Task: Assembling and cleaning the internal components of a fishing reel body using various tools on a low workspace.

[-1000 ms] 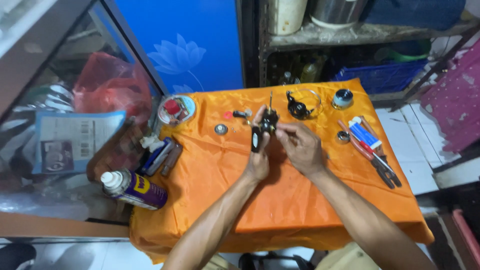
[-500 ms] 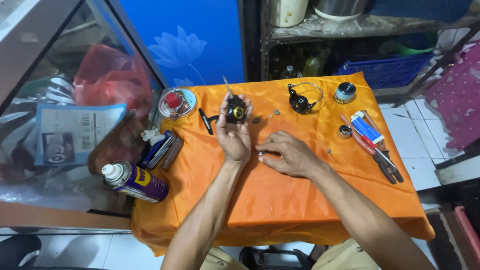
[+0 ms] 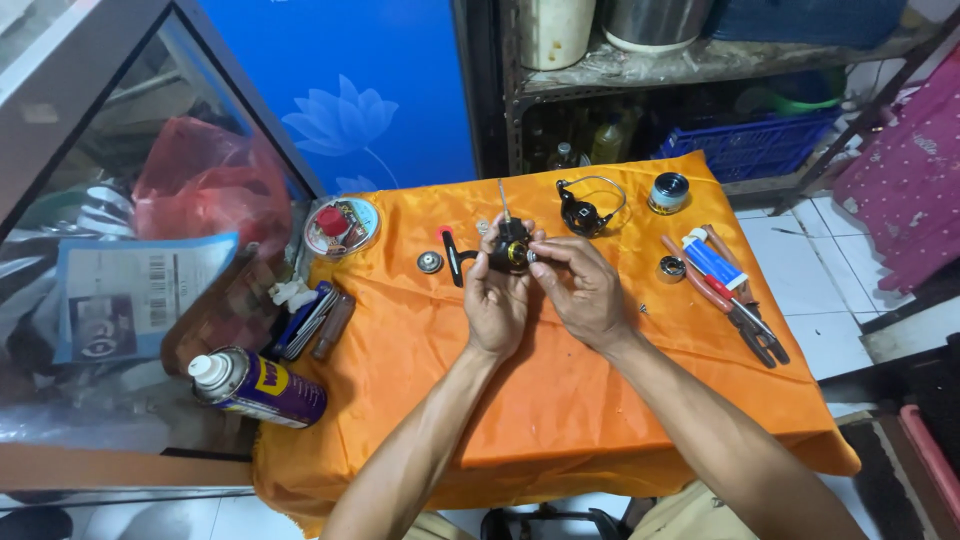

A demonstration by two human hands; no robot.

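Observation:
My left hand (image 3: pixel 495 300) holds a small black fishing-reel body (image 3: pixel 512 250) with a thin metal shaft sticking up from it, above the orange cloth (image 3: pixel 560 400). My right hand (image 3: pixel 580 290) is beside it, fingertips pinching a small part against the body's right side. On the cloth to the left lie a black handle piece (image 3: pixel 453 258) and a round metal cap (image 3: pixel 430 262).
A black bail part with wire loop (image 3: pixel 585 210), a spool (image 3: pixel 668 192), a small metal ring (image 3: pixel 670 268), a tube and pliers (image 3: pixel 735 295) lie to the right. A round tin (image 3: pixel 342 226), hex keys (image 3: pixel 315 318) and a spray can (image 3: pixel 255 385) sit left.
My right hand has come up off the cloth to the reel body in my left hand. The view has shifted slightly.

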